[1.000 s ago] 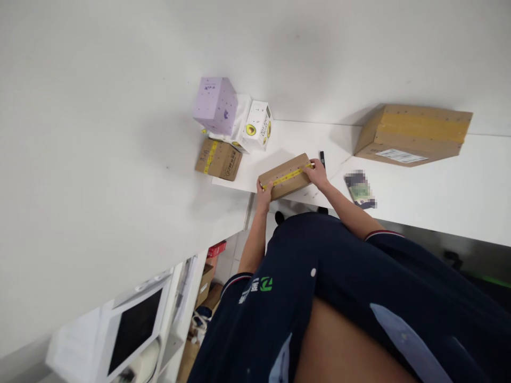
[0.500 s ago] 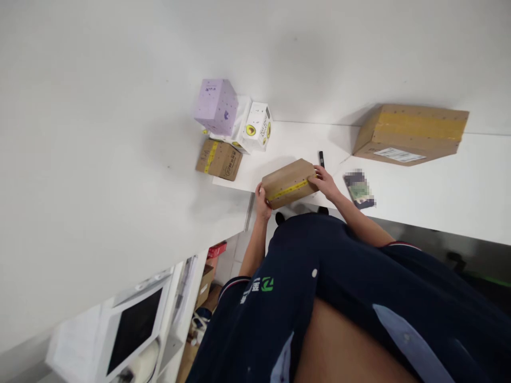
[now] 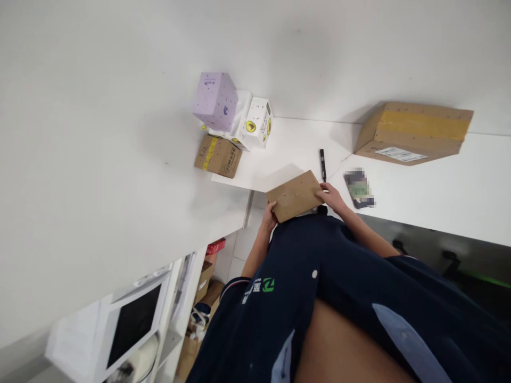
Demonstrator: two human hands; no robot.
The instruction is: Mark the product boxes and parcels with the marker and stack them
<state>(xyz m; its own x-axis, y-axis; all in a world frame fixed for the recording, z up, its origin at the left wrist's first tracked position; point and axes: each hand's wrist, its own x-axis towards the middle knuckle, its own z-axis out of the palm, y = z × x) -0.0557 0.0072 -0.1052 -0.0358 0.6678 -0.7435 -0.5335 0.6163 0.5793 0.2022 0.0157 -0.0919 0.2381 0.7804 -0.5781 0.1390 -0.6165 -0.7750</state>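
The left hand (image 3: pixel 270 215) and right hand (image 3: pixel 332 198) are clamped on a small carton (image 3: pixel 296 197), one at each end, over the desk's (image 3: pixel 297 143) near edge. Past it I see a black marker (image 3: pixel 322 164), then a big taped box (image 3: pixel 415 130) by the rear edge.

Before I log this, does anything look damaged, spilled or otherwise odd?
Yes: the item on the table, near the right forearm, is hidden behind blocky pixels, unlike its surroundings. The held carton shows no obvious damage.

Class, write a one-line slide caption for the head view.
Left hand and right hand hold a cardboard box by opposite ends; a taped, labelled carton stands on the white table.
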